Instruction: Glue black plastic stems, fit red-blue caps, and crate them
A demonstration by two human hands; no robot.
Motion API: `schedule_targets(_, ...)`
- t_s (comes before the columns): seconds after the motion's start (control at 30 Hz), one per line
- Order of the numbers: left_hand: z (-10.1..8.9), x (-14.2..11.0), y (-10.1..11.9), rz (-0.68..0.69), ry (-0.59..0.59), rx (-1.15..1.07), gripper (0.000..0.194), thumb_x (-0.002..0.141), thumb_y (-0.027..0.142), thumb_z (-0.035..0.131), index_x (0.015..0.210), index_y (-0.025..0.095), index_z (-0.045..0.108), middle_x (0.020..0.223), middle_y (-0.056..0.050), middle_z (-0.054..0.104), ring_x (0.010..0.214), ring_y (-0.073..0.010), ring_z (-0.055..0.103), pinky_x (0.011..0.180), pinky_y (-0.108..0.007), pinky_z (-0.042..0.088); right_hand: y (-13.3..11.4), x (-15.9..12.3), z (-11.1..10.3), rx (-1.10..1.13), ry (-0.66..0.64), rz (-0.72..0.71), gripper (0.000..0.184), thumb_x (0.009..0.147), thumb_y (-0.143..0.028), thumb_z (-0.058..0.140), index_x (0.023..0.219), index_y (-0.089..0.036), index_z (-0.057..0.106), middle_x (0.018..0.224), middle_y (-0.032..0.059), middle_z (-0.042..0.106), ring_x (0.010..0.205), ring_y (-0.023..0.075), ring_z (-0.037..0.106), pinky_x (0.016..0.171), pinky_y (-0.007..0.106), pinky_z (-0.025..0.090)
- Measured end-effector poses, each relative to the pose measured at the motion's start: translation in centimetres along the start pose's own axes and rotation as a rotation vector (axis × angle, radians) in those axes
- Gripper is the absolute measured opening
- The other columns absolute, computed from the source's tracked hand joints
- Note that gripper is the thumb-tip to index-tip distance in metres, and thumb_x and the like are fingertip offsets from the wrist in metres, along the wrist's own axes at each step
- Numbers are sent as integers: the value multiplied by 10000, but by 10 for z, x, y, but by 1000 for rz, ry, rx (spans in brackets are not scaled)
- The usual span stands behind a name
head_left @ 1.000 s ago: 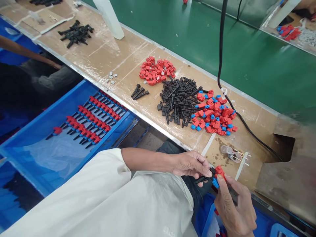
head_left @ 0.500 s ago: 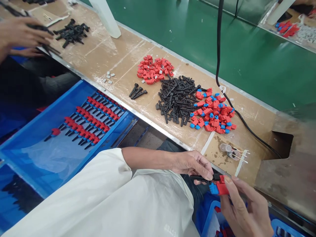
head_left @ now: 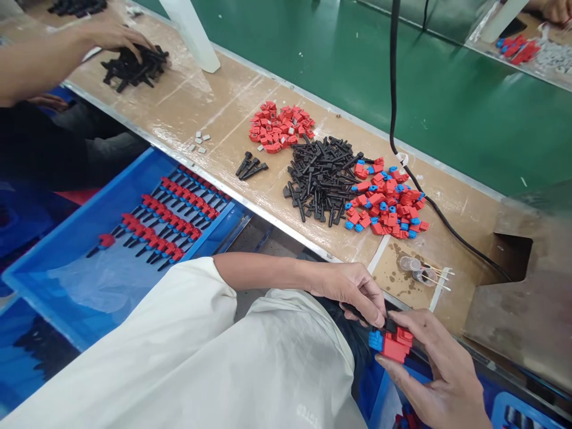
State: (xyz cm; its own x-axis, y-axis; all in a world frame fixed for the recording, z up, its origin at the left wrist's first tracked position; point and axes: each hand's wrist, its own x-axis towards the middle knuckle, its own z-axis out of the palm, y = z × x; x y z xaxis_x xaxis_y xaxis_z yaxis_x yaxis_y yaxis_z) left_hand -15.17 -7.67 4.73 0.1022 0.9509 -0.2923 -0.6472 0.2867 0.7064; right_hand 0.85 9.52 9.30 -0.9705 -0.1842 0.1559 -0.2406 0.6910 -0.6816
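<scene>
Low on the right, my left hand (head_left: 353,292) pinches a black plastic peg (head_left: 390,325) with a square head. My right hand (head_left: 447,369) grips a red and blue plastic piece (head_left: 395,348) between its thumb and forefinger. The peg's head lies against the top of the red part, and the blue end points left. Much of the peg's shaft is hidden by my left fingers. On the bench just beyond are a heap of black pegs (head_left: 319,179) and a heap of red and blue pieces (head_left: 391,202).
Red pieces (head_left: 279,126) are heaped farther back. Small cups (head_left: 410,263) and cotton swabs (head_left: 435,285) stand near the bench edge. At left, a blue tray (head_left: 44,256) holds rows of joined parts. A black cable (head_left: 451,238) crosses the bench. A co-worker's hand (head_left: 118,37) touches black parts.
My right hand has shifted its grip, with forefinger on top and thumb below the piece. Both parts have moved slightly left. The co-worker's hand has reached onto the black pile.
</scene>
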Motion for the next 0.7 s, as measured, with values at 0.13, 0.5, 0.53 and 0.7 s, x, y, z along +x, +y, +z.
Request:
schedule_targets(0.13, 4, -14, 9, 238, 72, 448, 405, 815, 562, 714, 826, 157, 721, 727, -18, 662, 597, -101, 568, 595, -232, 442, -5, 4, -1, -125, 64, -33, 429, 863, -248, 693, 1275, -224, 578, 953, 82, 673, 774, 202, 668, 626, 296, 555)
schedule_targets(0.5, 15, -18, 2, 738, 248, 1571, 565, 922, 601, 539, 1125, 85, 650, 887, -118, 654, 770, -197, 622, 615, -292, 452, -5, 3, 9, -332, 236, -127, 514, 827, -219, 710, 1319, -186, 567, 921, 75, 684, 768, 206, 671, 670, 314, 568)
schedule_targets(0.53, 15, -18, 2, 735, 250, 1589, 573, 932, 605, 515, 1135, 85, 645, 889, -117, 649, 770, -197, 617, 618, -295, 456, -5, 2, 10, -348, 239, -135, 518, 823, -215, 711, 1319, -176, 566, 920, 78, 682, 770, 206, 670, 674, 315, 568)
schedule_targets(0.7, 21, -23, 2, 737, 247, 1609, 503, 986, 531, 459, 1154, 89, 631, 907, -116, 636, 762, -196, 585, 629, -305, 470, -7, -4, 12, -455, 267, -147, 467, 827, -284, 711, 1261, -160, 594, 908, 86, 692, 765, 209, 680, 655, 311, 558)
